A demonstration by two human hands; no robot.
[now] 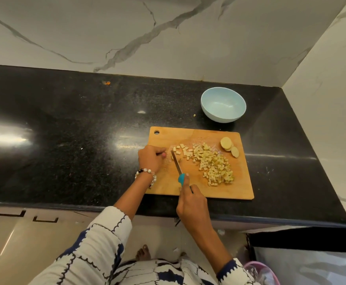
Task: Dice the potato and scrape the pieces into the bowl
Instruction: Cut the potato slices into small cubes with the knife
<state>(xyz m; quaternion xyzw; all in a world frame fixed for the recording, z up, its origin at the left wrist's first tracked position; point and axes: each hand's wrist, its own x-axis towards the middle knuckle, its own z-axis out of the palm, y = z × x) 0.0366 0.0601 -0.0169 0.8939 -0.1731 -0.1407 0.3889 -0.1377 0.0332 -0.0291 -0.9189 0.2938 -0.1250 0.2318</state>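
Left hand [150, 158] hides any uncut potato

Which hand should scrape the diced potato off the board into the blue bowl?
Right, probably. The right hand already holds the knife, beside the diced potato and nearer the empty bowl. The left hand rests curled at the board's far-left edge.

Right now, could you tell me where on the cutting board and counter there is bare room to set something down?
The black counter left of the cutting board is bare. The board's far-left strip by its hanging hole and its near-right corner are free. Its middle is crowded: diced potato, potato slices, knife, both hands. The blue bowl sits behind.
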